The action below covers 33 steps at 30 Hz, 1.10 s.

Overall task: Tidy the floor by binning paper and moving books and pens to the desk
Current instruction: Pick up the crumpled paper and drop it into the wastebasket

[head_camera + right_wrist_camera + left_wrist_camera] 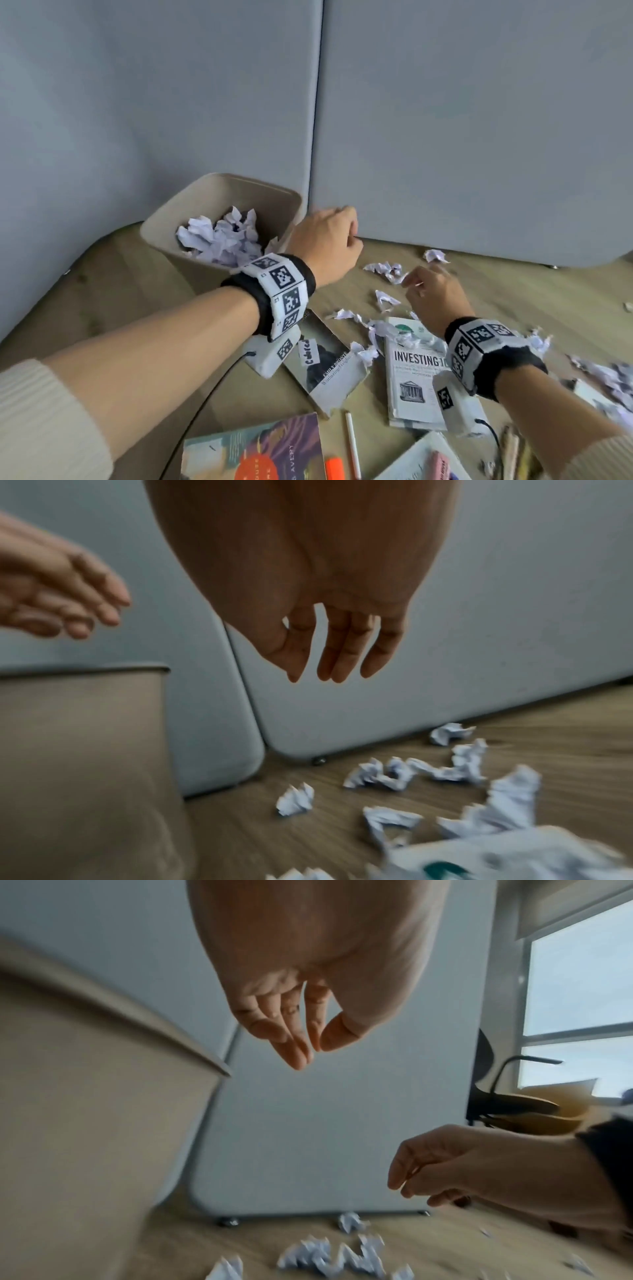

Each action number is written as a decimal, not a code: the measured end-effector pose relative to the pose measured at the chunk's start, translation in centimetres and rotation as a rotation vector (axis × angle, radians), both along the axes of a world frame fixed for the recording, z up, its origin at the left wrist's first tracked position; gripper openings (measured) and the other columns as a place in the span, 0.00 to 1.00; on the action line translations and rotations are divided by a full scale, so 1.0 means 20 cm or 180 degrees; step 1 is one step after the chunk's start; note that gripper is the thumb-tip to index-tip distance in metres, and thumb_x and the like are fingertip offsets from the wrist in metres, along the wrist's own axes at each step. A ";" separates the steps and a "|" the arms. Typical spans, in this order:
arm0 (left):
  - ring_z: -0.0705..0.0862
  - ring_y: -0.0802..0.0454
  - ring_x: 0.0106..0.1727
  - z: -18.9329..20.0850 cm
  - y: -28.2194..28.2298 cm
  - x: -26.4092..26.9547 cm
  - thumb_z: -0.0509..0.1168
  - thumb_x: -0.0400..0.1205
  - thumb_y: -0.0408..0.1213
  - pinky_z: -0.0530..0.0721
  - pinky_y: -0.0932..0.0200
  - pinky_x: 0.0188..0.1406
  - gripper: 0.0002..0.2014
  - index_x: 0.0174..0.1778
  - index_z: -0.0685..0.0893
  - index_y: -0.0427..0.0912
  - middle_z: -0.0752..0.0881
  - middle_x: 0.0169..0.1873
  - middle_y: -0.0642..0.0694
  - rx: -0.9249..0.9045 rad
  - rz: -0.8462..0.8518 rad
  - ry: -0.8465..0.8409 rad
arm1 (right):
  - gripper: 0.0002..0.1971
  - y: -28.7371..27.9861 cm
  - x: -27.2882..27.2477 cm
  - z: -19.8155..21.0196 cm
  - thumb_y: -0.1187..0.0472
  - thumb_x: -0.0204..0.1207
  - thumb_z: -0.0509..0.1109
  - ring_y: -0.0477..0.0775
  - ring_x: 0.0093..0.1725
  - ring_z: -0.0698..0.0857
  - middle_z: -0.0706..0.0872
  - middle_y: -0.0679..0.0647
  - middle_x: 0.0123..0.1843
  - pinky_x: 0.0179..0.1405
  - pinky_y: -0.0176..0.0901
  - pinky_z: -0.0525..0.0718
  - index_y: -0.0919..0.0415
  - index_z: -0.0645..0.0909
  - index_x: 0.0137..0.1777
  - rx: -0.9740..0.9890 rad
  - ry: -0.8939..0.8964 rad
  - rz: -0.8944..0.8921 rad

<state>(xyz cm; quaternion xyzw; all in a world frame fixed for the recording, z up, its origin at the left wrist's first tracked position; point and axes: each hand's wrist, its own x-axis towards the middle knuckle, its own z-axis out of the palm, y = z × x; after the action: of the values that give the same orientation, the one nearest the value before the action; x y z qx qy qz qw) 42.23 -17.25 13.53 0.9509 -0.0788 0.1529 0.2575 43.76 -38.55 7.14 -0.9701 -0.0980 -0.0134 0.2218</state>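
My left hand [352, 236] hovers just right of the beige bin [239, 180], which holds a heap of crumpled paper [222, 236]. In the left wrist view its fingers [298, 1053] hang loosely curled toward the thumb and hold nothing. My right hand [418, 281] hangs over the loose paper balls [387, 269] on the floor, with relaxed, empty fingers [342, 666]. Near me lie the book "Investing 101" [414, 377], a grey paperback [329, 363], a colourful book [257, 452], a white pen [352, 445] and an orange highlighter [334, 469].
Grey partition panels [445, 137] on castors close off the back, meeting behind the bin. More paper scraps [609, 377] lie at the far right. A black cable [205, 404] runs across the wooden floor [120, 284]. A chair [507, 1104] and a window [578, 988] stand beyond.
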 end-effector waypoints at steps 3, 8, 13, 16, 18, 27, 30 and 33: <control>0.82 0.44 0.49 -0.25 -0.15 0.04 0.64 0.77 0.43 0.81 0.51 0.47 0.07 0.45 0.78 0.43 0.82 0.45 0.46 0.0433 -0.0207 0.0947 | 0.12 -0.09 -0.09 -0.13 0.62 0.75 0.67 0.57 0.53 0.83 0.81 0.55 0.57 0.53 0.50 0.83 0.57 0.81 0.58 -0.0555 0.0242 0.0253; 0.74 0.38 0.63 -0.67 -0.28 0.05 0.71 0.68 0.65 0.75 0.46 0.59 0.46 0.75 0.61 0.47 0.70 0.65 0.38 0.1379 -0.0537 0.2220 | 0.25 -0.13 -0.13 -0.35 0.54 0.78 0.66 0.58 0.66 0.74 0.69 0.51 0.69 0.59 0.51 0.80 0.44 0.66 0.74 -0.0927 0.0532 0.0281; 0.71 0.38 0.63 -0.94 -0.36 0.11 0.74 0.63 0.68 0.79 0.45 0.52 0.56 0.80 0.46 0.64 0.65 0.63 0.40 0.1595 -0.0799 0.2066 | 0.26 -0.12 -0.04 -0.55 0.50 0.80 0.64 0.60 0.68 0.72 0.64 0.55 0.73 0.59 0.60 0.83 0.37 0.60 0.75 -0.1103 0.0687 0.0378; 0.74 0.39 0.59 -1.00 -0.39 0.14 0.71 0.74 0.54 0.79 0.47 0.44 0.38 0.76 0.59 0.57 0.64 0.60 0.41 0.1562 -0.0994 0.1866 | 0.20 -0.13 -0.01 -0.64 0.57 0.79 0.66 0.60 0.58 0.77 0.70 0.56 0.62 0.50 0.52 0.83 0.45 0.70 0.70 -0.0965 0.0630 0.0582; 0.77 0.37 0.56 -1.02 -0.41 0.16 0.63 0.83 0.45 0.77 0.46 0.40 0.22 0.71 0.64 0.50 0.64 0.59 0.40 0.1414 -0.1085 0.1808 | 0.13 -0.14 0.01 -0.68 0.64 0.79 0.64 0.61 0.50 0.79 0.73 0.55 0.54 0.46 0.51 0.82 0.55 0.75 0.62 -0.0729 0.0539 0.0713; 0.82 0.44 0.35 -1.06 -0.35 0.34 0.51 0.88 0.41 0.77 0.53 0.30 0.12 0.50 0.77 0.39 0.84 0.43 0.41 0.0896 -0.0683 0.1762 | 0.06 -0.30 0.28 -0.62 0.67 0.80 0.57 0.58 0.35 0.74 0.75 0.56 0.48 0.34 0.45 0.69 0.62 0.73 0.54 -0.0032 -0.0065 -0.0856; 0.74 0.48 0.25 -1.05 -0.28 0.46 0.46 0.88 0.54 0.73 0.55 0.24 0.27 0.30 0.75 0.42 0.79 0.29 0.46 0.0799 -0.0121 0.1446 | 0.26 -0.28 0.34 -0.65 0.36 0.78 0.57 0.59 0.45 0.77 0.72 0.58 0.53 0.43 0.49 0.79 0.58 0.67 0.63 -0.0440 0.0354 -0.1143; 0.81 0.39 0.36 -1.02 -0.21 0.57 0.50 0.88 0.50 0.72 0.52 0.33 0.27 0.31 0.79 0.36 0.83 0.42 0.39 0.0899 0.0483 0.1236 | 0.41 -0.22 0.34 -0.71 0.22 0.67 0.56 0.59 0.56 0.75 0.69 0.57 0.57 0.56 0.50 0.80 0.54 0.64 0.68 -0.0991 0.0769 -0.0992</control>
<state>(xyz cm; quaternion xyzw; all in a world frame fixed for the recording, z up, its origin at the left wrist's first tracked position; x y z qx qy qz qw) 53.62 -21.53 -6.94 0.9921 0.0233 -0.0263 0.1202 50.59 -42.97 -7.11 -0.9905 0.0790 0.0839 0.0751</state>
